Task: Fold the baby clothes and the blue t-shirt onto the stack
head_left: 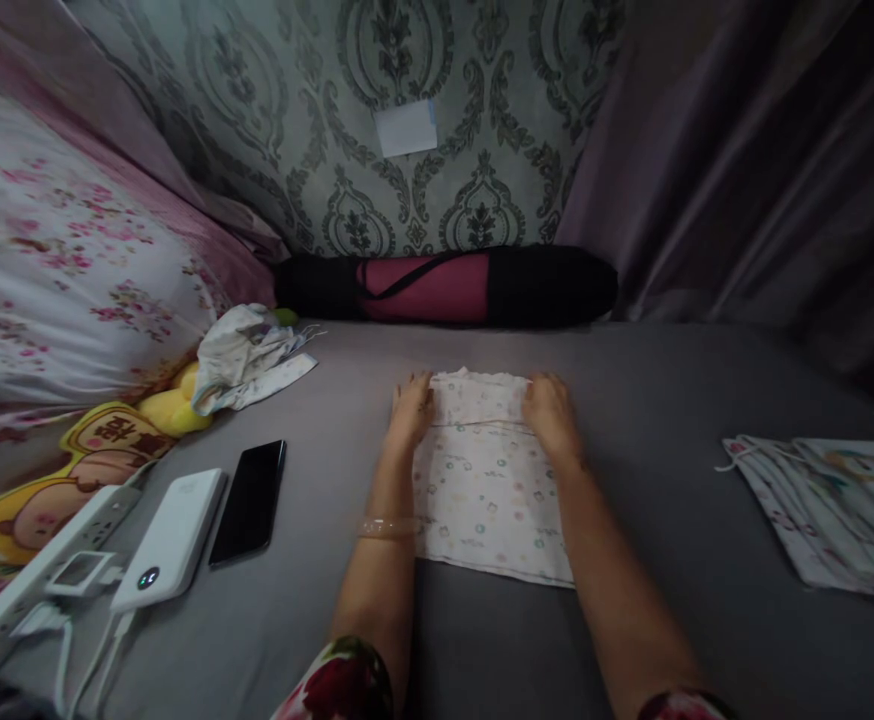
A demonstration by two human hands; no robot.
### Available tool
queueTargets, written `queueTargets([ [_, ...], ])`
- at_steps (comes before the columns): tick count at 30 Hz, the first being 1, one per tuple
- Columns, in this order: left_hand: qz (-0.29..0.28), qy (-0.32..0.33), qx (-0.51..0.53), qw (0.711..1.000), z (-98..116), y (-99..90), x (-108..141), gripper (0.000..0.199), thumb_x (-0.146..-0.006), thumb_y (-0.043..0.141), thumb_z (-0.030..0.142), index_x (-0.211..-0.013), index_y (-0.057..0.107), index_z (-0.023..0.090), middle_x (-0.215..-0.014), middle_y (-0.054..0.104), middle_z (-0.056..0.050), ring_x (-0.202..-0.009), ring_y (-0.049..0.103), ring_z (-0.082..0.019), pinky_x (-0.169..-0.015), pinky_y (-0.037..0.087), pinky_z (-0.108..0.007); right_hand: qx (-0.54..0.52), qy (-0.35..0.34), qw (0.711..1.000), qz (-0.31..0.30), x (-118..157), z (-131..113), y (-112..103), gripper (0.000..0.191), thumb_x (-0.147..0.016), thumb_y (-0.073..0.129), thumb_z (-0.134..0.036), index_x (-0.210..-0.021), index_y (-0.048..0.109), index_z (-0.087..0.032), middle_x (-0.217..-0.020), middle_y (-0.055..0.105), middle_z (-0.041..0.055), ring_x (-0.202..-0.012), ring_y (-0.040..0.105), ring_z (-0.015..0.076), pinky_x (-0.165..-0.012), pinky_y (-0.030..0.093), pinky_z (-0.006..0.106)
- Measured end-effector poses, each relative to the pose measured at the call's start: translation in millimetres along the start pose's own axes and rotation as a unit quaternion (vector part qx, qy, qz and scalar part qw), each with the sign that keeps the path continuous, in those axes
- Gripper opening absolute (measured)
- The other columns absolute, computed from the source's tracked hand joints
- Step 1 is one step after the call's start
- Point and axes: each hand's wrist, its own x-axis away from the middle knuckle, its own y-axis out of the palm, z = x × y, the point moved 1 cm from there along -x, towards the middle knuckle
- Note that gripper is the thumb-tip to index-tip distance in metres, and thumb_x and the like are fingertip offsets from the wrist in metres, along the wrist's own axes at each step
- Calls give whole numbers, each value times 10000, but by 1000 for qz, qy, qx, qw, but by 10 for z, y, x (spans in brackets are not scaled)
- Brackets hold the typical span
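Both hands are on the cloth now: I see the left hand (412, 408) closed at the upper left corner of a white cotton cloth (493, 505) printed with small pastel motifs, and the right hand (549, 408) closed at the upper right corner, its fingers bent in. The cloth lies flat in the middle of a grey fabric-covered surface (317, 610), between the two forearms, its far end doubled over into a band that runs from hand to hand. The exact placing of the thumbs I can't make out from here.

A translucent bangle (390, 527) rings my view of the left forearm, below it a red floral sleeve (343, 685). Over to the left I have a black smartphone (249, 503), just beside a white power bank (171, 540) with a lit display, then a long white power strip (39, 575) with plugs in it. Past those sits a yellow plush toy (39, 495), and a crumpled pale printed garment (246, 355) lies near it. Out right, well apart, there's a stack of folded printed fabrics (842, 510). At the back, a long black-and-maroon bag (429, 288) lies along the grey-green patterned wall (482, 190).
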Motion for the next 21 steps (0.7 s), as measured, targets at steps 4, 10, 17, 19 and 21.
queueTargets([
  [4, -2, 58, -29, 998, 208, 97, 4, 447, -939, 339, 211, -1368, 449, 159, -1442, 449, -142, -1401, 303, -254, -1152, 194, -448, -3, -206, 978, -43, 152, -427, 248, 476, -965, 275, -237, -1386, 467, -126, -1480, 407, 100, -1392, 281, 247, -1135, 194, 404],
  [10, -38, 43, -126, 990, 237, 284, 64, 506, -979, 259, 336, -1407, 418, 120, -1493, 368, -161, -1412, 262, -306, -1149, 196, -480, 49, -184, 979, -77, 283, -472, 569, 522, -973, 251, -302, -1459, 366, -151, -1537, 306, 63, -1429, 186, 258, -1148, 76, 489],
  [17, -27, 28, -215, 976, 250, 319, 125, 547, -986, 164, 392, -1454, 360, 188, -1524, 333, -102, -1424, 242, -289, -1147, 204, -496, 61, -167, 979, -98, 278, -440, 545, 533, -961, 231, -301, -1458, 374, -170, -1539, 299, 31, -1431, 181, 247, -1145, 81, 493],
  [19, -27, 27, -226, 973, 255, 318, 132, 557, -984, 157, 409, -1460, 349, 193, -1529, 322, -104, -1429, 228, -290, -1147, 200, -496, 50, -164, 980, -102, 276, -451, 537, 536, -957, 231, -298, -1457, 374, -169, -1538, 300, 30, -1430, 183, 245, -1144, 83, 496],
  [21, -30, 24, -235, 971, 250, 320, 128, 562, -981, 162, 422, -1466, 338, 196, -1536, 307, -103, -1434, 210, -292, -1150, 190, -493, 42, -149, 983, -98, 274, -455, 541, 547, -952, 238, -295, -1462, 360, -140, -1540, 296, 53, -1428, 187, 247, -1142, 91, 489],
])
